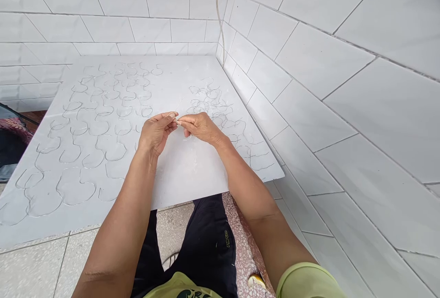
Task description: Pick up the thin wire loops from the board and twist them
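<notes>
My left hand [156, 132] and my right hand [201, 126] meet above the middle of a white board [192, 174]. Both pinch a thin metal wire [179, 104] between thumb and fingertips. One end of it sticks up past the fingers, and a curved bit shows below my right hand; the rest is hidden by the fingers. To the left, rows of wires bent like the figure 5 [116, 159] lie on the board. On the right, beyond my right hand, is a tangled spread of loose wavy wires [215, 113].
White tiled walls [288, 55] border the board at the back and right. A thin pale hose [219, 9] hangs down in the corner. Below are my legs in dark trousers [209, 243] and a speckled reddish ledge [240, 234]. Dark items [13, 142] stand beyond the left edge.
</notes>
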A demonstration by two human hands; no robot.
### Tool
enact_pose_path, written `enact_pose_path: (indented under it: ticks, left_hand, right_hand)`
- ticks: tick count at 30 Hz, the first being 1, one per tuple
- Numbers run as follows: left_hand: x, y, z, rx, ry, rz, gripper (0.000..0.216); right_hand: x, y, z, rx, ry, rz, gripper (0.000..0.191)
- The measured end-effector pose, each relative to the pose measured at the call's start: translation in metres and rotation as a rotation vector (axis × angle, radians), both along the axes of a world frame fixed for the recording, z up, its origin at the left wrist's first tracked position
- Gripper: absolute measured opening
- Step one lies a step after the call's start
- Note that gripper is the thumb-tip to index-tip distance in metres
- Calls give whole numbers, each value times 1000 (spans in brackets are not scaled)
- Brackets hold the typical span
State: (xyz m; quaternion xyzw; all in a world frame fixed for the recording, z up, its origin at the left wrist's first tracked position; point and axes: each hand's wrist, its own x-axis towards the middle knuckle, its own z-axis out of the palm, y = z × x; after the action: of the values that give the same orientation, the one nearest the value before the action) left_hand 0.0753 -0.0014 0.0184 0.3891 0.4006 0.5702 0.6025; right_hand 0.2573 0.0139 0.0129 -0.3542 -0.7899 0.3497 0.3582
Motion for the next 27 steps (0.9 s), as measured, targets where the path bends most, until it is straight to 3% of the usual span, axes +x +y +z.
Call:
enact_pose_path:
  ticks: [7, 12, 17, 27]
  left_hand:
    - [0, -1, 3, -15, -3, 70, 21]
    - [0, 0, 3, 1, -5, 117, 19]
    - [-1, -1, 5, -24, -67, 20, 23]
    - [4, -7, 9, 50, 159, -135, 22]
  right_hand:
    - [3, 1, 7, -63, 64, -17, 42]
    - [4, 7, 4, -198, 120, 26, 44]
    - [6, 7, 8, -244, 198, 65, 45]
    - [10, 19, 4, -213, 416, 37, 35]
